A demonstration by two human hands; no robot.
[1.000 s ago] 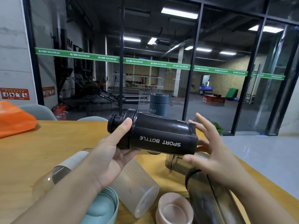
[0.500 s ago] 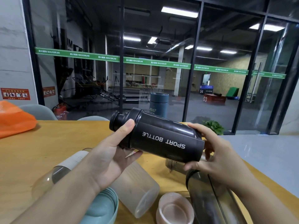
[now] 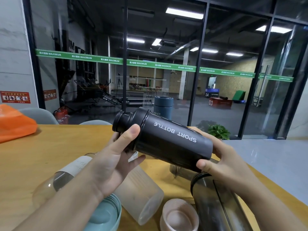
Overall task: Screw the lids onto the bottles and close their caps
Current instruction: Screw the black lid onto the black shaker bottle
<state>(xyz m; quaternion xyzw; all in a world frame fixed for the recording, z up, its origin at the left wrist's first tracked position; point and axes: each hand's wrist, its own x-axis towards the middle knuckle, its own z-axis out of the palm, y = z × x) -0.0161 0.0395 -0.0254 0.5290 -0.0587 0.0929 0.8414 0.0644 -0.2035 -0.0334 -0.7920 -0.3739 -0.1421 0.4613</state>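
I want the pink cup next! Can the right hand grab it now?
Probably not yet: the right hand is busy gripping the black bottle's base. The pink cup sits uncovered just below, so once freed, likely yes.

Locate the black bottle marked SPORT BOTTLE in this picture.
In the head view the black bottle is centre frame, held tilted above the wooden table by both hands: left hand near its lid end, right hand at its base.

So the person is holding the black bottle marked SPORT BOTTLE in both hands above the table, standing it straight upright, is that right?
Not quite. The head view shows both hands on the black bottle above the table, the left hand near its neck and the right hand at its base, but it is not upright. It lies nearly on its side, neck pointing up and to the left.
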